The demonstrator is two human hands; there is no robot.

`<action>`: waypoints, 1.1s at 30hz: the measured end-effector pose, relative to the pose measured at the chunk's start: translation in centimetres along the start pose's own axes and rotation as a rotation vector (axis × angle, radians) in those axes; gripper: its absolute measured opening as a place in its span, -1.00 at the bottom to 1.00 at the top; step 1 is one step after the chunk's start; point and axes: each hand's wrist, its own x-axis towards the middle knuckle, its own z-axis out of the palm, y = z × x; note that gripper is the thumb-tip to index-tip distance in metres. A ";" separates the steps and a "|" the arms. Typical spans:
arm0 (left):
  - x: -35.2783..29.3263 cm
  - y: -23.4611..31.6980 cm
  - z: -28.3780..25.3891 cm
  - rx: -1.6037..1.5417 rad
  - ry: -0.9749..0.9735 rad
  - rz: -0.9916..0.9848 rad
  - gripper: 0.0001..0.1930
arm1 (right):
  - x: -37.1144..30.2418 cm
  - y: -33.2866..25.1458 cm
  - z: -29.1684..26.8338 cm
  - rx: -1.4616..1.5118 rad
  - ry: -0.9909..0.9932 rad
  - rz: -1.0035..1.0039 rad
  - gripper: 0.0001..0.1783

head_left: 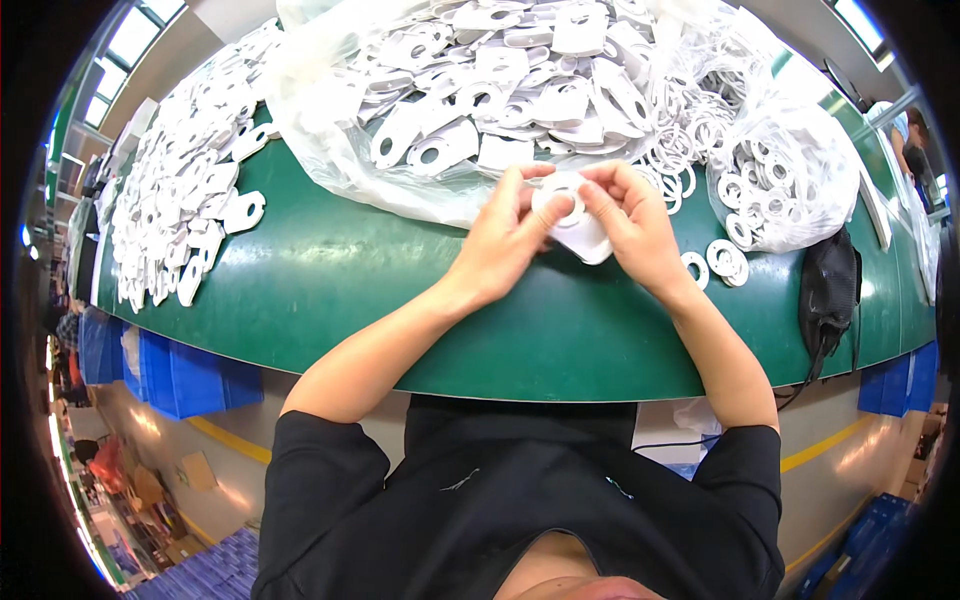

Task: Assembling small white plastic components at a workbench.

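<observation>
Between both hands, above the green table, is a white plastic part (584, 241) with a rounded-corner body and a round ring-like end. My left hand (508, 232) grips its ring end from the left, thumb laid across the ring. From the right, my right hand (636, 222) holds the same part, with its thumb on the ring's edge. Whether the ring is a separate piece cannot be made out. Just beyond my hands lies a large heap of similar white parts (500, 95) on a clear plastic bag (345, 180).
More white parts (185, 190) are piled at the table's left. White rings (685, 135) lie right of the heap, some in a clear bag (825, 200); a few loose rings (727, 262) sit nearer. A black mesh bag (830, 295) rests at the right edge. Blue bins (190, 375) stand below left.
</observation>
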 end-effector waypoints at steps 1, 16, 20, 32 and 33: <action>0.1 -1.0 0.5 -0.029 -0.039 0.079 -0.57 | 0.0 0.2 0.0 0.184 0.089 0.077 -0.82; -0.4 0.5 -2.9 0.555 -0.267 0.194 -0.54 | 0.2 -0.8 -0.5 -0.087 -0.062 0.138 -0.72; 0.0 4.0 -4.9 0.358 -0.541 -0.088 -0.51 | 0.4 0.5 -1.7 -0.078 -0.118 0.171 -0.85; 7.7 12.1 -47.6 -0.159 0.619 0.389 -0.47 | 0.8 -0.3 -0.3 -0.301 -0.036 -0.020 -0.84; 6.5 12.9 -44.3 -0.309 0.120 0.015 -0.28 | 0.2 0.0 -1.9 -0.366 0.040 0.023 -0.84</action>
